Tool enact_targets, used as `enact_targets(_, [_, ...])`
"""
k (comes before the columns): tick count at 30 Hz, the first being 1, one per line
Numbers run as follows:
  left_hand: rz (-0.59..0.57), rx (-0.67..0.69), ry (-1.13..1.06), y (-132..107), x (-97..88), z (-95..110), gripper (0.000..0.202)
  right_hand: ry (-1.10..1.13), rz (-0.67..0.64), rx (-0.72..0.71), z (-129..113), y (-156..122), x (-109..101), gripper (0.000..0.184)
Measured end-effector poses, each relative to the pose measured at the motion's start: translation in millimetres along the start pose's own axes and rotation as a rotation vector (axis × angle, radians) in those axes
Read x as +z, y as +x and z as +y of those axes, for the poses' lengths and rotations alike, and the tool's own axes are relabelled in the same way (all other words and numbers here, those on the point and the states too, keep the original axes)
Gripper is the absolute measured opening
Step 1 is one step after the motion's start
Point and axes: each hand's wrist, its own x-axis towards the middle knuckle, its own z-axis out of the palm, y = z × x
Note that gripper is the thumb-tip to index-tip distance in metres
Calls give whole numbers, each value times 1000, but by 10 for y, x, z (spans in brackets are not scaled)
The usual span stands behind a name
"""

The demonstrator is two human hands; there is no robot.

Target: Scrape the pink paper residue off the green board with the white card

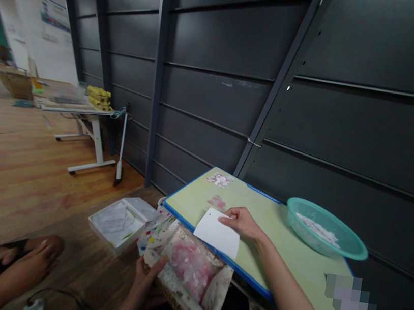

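Observation:
My right hand (243, 223) pinches a white plastic scraper card (218, 235) held flat at the front edge of a pale green table with blue trim (294, 249). My left hand (147, 277) grips the near rim of a lined wicker basket (219, 290) held just below that table edge. Pink and white shredded bits (191, 268) lie inside the basket. Two small heaps of pink and white scraps (219, 180) sit on the table's far corner.
A teal plastic bowl (324, 235) with white pieces stands on the table at right. A white open box (118, 222) lies on the wooden floor. Another person's bare foot (28, 263) rests at lower left. A white desk (82, 112) stands by the dark wall.

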Motion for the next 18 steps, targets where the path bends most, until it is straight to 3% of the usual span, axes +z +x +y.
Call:
enact_targets(2, [-13, -16, -22, 13, -27, 24, 63, 34, 91, 10, 1, 6, -117, 52])
enact_targets(6, [-31, -43, -24, 4, -36, 33, 68, 30, 413, 41, 101, 19, -547, 53])
enact_targets(8, [-33, -41, -27, 2, -35, 28, 67, -31, 474, 70, 189, 23, -718, 51])
enact_targets(11, [-25, -16, -33, 14, -39, 24, 66, -128, 481, 81, 290, 41, -796, 50])
enact_targets(18, [31, 26, 9, 80, 6, -71, 66, -97, 338, 77, 253, 95, -616, 43])
